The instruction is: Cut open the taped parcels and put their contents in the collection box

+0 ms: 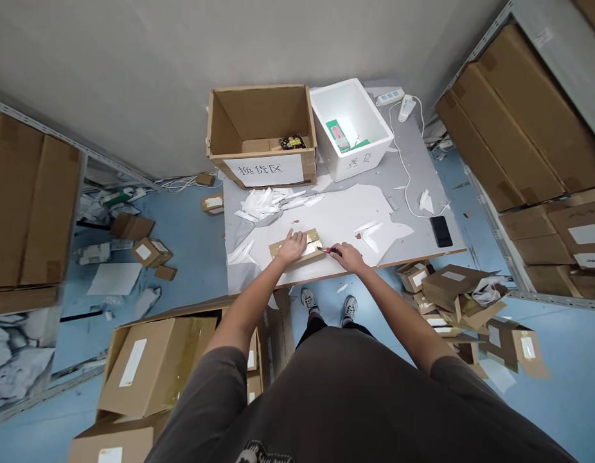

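gray wall (pixel 133 64) behind, blue floor (pixel 196 251) below, one worktop (pixel 425 167). right hand (pixel 348 256): grip closed around one red-and-black cutter (pixel 335 251), tip at the right end of one small carton (pixel 303 258), which lies near the worktop's front edge. left hand (pixel 293 247) rests on top of that carton; whether its grip clasps the sides, cannot tell. shiny tape on the carton, no wording legible. two big containers at the back: one cardboard bin (pixel 259 103), white label (pixel 266 170) reads 换货区, one patterned dark item (pixel 292 142) inside; one white foam box (pixel 348 164), handwriting on front, first character unclear. one black phone (pixel 441 231), far right; one power strip (pixel 390 97).
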`<state>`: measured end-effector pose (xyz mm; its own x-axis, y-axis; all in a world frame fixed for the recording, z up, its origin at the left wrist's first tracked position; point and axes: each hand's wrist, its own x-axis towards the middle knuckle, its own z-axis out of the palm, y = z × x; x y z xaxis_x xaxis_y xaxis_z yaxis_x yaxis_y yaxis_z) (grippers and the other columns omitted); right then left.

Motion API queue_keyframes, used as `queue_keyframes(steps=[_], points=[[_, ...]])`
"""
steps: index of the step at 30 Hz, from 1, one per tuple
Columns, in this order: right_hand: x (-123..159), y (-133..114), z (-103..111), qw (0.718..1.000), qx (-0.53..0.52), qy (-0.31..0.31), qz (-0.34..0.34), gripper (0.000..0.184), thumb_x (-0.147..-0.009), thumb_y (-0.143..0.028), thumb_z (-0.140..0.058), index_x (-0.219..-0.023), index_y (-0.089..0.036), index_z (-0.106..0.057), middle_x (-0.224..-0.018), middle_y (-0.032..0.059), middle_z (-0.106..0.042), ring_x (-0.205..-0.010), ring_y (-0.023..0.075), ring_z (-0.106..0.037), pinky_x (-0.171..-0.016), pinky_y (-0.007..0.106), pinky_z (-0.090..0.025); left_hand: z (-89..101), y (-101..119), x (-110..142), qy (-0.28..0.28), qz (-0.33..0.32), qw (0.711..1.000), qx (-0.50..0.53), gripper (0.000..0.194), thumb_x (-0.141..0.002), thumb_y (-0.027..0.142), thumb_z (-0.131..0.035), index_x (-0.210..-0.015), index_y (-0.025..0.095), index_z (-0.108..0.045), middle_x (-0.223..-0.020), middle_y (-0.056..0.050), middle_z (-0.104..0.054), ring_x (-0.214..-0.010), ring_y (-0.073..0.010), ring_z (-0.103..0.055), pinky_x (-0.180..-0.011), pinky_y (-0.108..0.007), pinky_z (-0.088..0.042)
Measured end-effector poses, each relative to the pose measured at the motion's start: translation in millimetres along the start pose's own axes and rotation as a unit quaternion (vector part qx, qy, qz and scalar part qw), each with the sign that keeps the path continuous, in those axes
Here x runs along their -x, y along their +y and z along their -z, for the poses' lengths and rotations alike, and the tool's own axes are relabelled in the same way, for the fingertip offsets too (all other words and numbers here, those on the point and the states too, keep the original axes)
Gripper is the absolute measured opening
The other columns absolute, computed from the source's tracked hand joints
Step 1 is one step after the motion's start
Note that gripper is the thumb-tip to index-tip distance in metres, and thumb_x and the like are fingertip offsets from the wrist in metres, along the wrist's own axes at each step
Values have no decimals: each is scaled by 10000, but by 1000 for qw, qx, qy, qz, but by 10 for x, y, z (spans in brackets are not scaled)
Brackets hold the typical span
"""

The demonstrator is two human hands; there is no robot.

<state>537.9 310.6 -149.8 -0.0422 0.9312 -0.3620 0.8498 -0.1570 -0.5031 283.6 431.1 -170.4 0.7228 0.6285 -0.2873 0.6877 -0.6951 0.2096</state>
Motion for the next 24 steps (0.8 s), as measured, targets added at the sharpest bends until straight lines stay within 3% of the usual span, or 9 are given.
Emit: queue_keyframes(steps=[5, 14, 18, 24], points=[[-83, -18, 45, 999, 40, 0, 10, 332, -1094, -461, -582, -1319, -265, -729, -1145, 117, -699, -1120, 294, -631, -916, 355, -451, -164, 76, 112, 30, 20, 999, 28, 625, -1040, 215, -430, -1646, 62, -416, -1656, -290, -482, -1575, -364, -450, -1291, -566, -354], [-57, 15, 235, 997, 53, -28, 37, 316, -1105, -448, -560, -1311, -274, -722, -1139, 85, -701, -1119, 266, -628, -867, 330, -433, -334, 55, 116, 96, 6, 993, 69, 531, -1101, 230, -349, -1538, 8, -552, -1599, -319, -533, -1541, -367, -508, -1277, -584, -412], [-184, -13, 213, 996, 84, -26, 35, 339, -1116, -447, -532, -1340, -261, -707, -1167, 103, -696, -1133, 284, -614, -860, 343, -417, -424, 34, 108, 118, 5, 989, 84, 519, -1112, 242, -351, -1519, 11, -577, -1588, -312, -547, -1536, -365, -513, -1274, -583, -422], [-301, 98, 170, 983, 160, -7, 88, 383, -1112, -465, -529, -1360, -237, -710, -1208, 153, -662, -1129, 325, -561, -902, 389, -372, -554, 20, 94, 140, 3, 984, 111, 531, -1113, 275, -383, -1549, 32, -561, -1589, -301, -548, -1550, -367, -493, -1286, -613, -400]])
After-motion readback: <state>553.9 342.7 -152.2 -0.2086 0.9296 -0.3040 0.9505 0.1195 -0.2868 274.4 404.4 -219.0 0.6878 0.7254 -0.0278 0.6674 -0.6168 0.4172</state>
